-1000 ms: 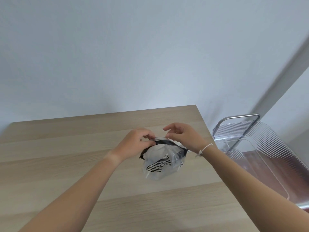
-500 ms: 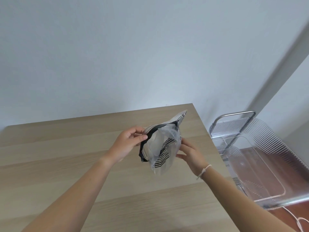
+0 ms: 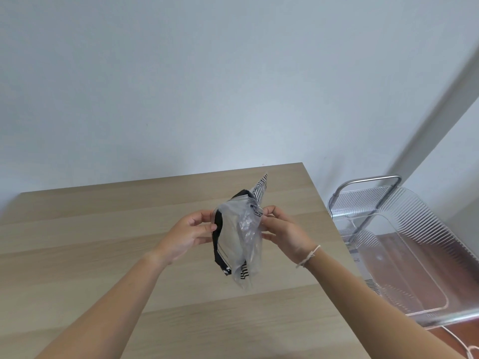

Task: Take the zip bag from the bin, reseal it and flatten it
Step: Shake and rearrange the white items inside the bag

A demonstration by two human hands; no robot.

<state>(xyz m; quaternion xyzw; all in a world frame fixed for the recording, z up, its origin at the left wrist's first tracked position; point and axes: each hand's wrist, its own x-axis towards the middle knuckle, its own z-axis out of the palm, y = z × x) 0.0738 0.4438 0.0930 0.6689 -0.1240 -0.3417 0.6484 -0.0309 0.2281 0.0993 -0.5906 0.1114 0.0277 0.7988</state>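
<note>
Above the wooden bench (image 3: 103, 255), the zip bag (image 3: 239, 237) is held up in the air between both hands, well away from the clear bin (image 3: 404, 229) on the right. The left hand (image 3: 190, 233) pinches one edge of the bag with curled fingers and thumb, near its black strip. The right hand (image 3: 282, 230) pinches the other side the same way. Holding both sides likely helps line up the zip so it can be pressed shut. A striped cloth (image 3: 260, 189) pokes out of the top, so the bag looks not yet sealed. Half a second ago the right hand sat lower, under the bag; now it has come up to grip the top edge.
</note>
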